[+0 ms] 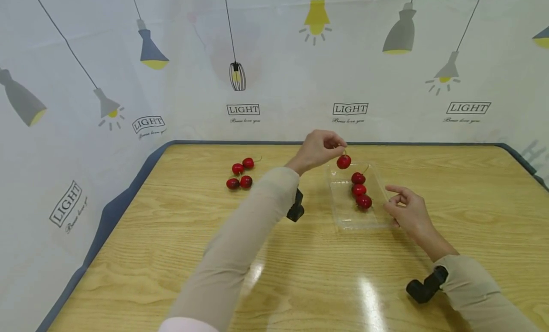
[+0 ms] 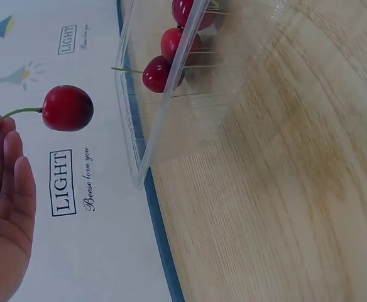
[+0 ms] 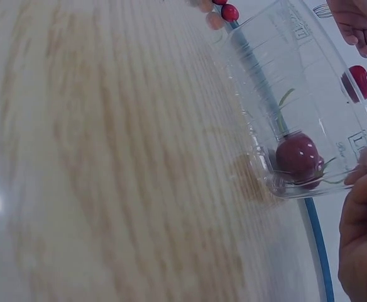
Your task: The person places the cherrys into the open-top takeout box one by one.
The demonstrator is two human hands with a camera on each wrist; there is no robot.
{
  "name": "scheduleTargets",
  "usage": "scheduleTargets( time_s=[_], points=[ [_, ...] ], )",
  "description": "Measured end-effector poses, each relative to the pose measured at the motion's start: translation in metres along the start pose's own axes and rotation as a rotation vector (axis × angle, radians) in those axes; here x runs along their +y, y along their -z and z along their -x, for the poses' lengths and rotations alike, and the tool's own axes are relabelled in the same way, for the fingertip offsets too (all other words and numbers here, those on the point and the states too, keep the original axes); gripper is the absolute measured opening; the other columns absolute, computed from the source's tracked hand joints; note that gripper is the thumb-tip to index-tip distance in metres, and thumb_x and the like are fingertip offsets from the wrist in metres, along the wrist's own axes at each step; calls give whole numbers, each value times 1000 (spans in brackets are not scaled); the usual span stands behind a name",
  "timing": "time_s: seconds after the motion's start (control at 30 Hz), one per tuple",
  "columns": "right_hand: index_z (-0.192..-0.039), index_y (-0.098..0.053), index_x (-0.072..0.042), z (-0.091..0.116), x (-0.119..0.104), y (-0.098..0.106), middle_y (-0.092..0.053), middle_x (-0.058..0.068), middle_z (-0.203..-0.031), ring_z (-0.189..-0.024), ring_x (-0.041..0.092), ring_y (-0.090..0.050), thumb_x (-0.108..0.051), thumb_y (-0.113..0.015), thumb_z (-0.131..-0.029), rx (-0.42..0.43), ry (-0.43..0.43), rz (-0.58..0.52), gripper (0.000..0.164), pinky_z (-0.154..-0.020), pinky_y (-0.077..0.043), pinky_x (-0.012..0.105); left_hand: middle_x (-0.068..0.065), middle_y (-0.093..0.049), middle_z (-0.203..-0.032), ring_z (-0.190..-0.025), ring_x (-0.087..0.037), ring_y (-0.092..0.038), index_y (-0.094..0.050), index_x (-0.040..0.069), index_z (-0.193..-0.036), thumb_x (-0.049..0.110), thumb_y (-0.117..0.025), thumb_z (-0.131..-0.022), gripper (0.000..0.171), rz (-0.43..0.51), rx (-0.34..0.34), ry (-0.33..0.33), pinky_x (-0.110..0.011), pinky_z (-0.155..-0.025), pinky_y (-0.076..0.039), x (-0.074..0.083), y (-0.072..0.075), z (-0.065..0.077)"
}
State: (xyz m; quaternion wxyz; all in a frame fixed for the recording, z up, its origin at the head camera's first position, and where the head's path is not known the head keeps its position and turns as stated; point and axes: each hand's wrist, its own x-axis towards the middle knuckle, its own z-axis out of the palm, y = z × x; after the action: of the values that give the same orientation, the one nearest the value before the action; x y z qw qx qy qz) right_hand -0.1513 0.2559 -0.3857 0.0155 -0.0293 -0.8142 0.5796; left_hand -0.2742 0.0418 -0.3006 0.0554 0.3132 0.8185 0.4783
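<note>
The held cherry (image 1: 343, 161) hangs by its stem near the far rim of the clear tray (image 1: 348, 221), apart from the three cherries (image 1: 359, 190) that lie in a row inside. That thin stem is its only support, so it could slip from the fingertips or pull loose from the fruit, and a drop so close to the rim might bounce outside onto the worktop (image 1: 193, 256). The tray looks light; a knock from the fruit, or an uneven tug at its side, could slide it and set the row rolling. The left hand (image 1: 319, 150) reaches forward, palm turned inward, its thumb and fingertips closed together on the stem. The right hand (image 1: 409, 212) comes in low from the right, thumb and fingers seemingly pinching the tray's side wall. Farther left, well apart from the tray, four loose cherries (image 1: 238, 169) lie clustered on the worktop.
</note>
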Motion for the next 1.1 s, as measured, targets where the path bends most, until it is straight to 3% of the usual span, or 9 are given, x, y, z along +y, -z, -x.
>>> scheduleTargets(
  time_s=[0.3,0.87,1.1],
  points=[
    [-130,-32,6,0,0,0,-44,-2,-75,-48,4,-40,0,-48,-85,-1,-1,-3,49,-40,-40,23,1,-61,-79,-69,-9,-55,-66,8,-91,13,-61,-83,10,71,21,35,-19,-62,-44,-8,-13,-1],
    [-130,-33,6,-2,1,1,-44,-2,-75,-48,3,-40,2,-48,-83,-4,8,5,49,-40,-40,23,2,-60,-76,-68,-7,-54,-67,8,-89,12,-61,-82,10,92,25,40,-17,-61,-43,-17,-44,-7],
    [-130,-33,5,-1,0,1,-44,-1,-76,-48,3,-41,0,-48,-84,0,1,22,49,-40,-40,23,3,-60,-78,-69,-7,-54,-66,3,-93,11,-60,-83,14,83,8,29,-16,-60,-43,-20,-53,-7]
  ],
)
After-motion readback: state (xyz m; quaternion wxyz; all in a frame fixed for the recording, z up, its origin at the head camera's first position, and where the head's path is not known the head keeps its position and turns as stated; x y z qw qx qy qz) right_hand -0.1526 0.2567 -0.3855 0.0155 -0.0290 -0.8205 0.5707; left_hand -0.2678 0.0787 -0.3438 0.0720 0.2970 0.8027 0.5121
